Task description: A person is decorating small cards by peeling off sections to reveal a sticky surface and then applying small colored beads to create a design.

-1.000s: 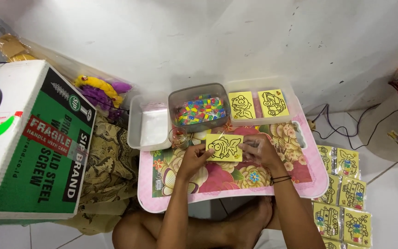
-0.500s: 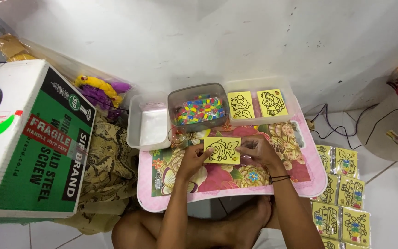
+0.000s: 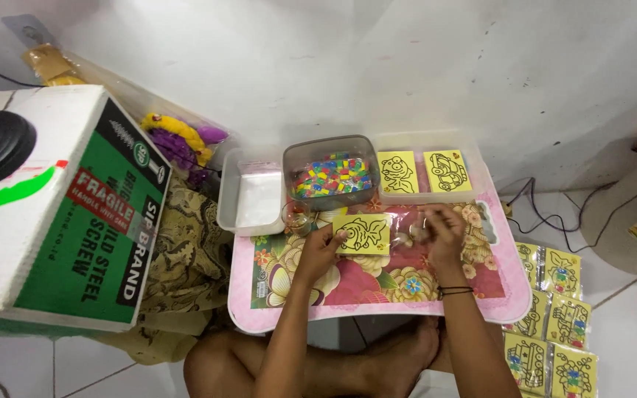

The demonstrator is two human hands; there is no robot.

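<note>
My left hand [image 3: 321,247] grips the left edge of a small yellow card with a black line drawing [image 3: 363,234], held just above a low pink table with a floral top [image 3: 377,284]. My right hand [image 3: 440,230] is off the card, to its right, fingers bent over clear plastic wrap [image 3: 407,234] on the table; whether it grips the wrap is unclear. A grey tub of small coloured packets [image 3: 331,174] stands behind the card. Two more yellow drawing cards [image 3: 422,172] lie in a clear tray behind my right hand.
An empty clear tray [image 3: 248,199] sits at the table's back left. A large white and green cardboard box [image 3: 46,206] stands left, patterned cloth [image 3: 186,243] beside it. Several packed yellow cards [image 3: 551,324] lie on the floor at right. Cables [image 3: 554,214] run along the wall.
My right hand has let go of the card's right edge and moved right onto the clear wrap. My left hand still holds the card, which stays in about the same place.
</note>
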